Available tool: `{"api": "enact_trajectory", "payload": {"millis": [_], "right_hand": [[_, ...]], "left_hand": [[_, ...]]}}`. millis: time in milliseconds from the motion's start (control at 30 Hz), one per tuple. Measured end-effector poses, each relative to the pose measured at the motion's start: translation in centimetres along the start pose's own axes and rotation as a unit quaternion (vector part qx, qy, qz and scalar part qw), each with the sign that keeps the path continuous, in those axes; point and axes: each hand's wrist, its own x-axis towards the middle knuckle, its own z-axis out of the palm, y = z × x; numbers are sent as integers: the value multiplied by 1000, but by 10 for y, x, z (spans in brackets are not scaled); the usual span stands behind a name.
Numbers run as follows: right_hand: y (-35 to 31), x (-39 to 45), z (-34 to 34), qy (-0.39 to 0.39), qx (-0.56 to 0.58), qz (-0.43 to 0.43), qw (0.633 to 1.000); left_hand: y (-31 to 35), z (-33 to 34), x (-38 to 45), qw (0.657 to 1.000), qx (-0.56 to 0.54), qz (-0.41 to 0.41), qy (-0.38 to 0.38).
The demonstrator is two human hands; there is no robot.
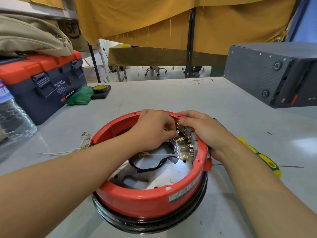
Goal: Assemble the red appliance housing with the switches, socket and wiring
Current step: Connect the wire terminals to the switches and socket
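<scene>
A round red housing [147, 198] with a black base ring lies open side up on the grey table. Inside its right wall sit switch blocks with brass terminals [190, 145]. My left hand [152, 129] reaches into the housing and pinches a brass wire connector [177, 133] at those terminals. My right hand [204, 133] grips the housing's right rim, fingers curled over the edge above the switches. A white wire [161, 154] with brass ends and a black sleeved cable [149, 167] lie on the metal floor inside.
Loose white wires with brass connectors [82, 145] lie left of the housing. A yellow-green screwdriver [264, 160] lies to the right. A blue and orange toolbox [42, 86], a water bottle [13, 117], a tape roll [101, 88] and a black computer case [274, 73] ring the table.
</scene>
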Motion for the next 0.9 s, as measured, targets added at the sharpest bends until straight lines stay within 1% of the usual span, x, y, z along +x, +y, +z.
{"api": "enact_trajectory", "payload": {"millis": [433,667,767,900], "right_hand": [[-3,-3,2,2,2,-2,1000],[-3,-6,-1,-8,-9,-8,1000],[-4,-8,-2,-10,-21,-15,1000],[-6,-10,-2,-5,-50,-18,999]], "left_hand": [[6,4,1,998,-49,-39,-4],[8,6,1,998,-36,-52,7],[8,5,1,998,-39,-57,-9],[5,-2,0,995,-64,-53,-54]]}}
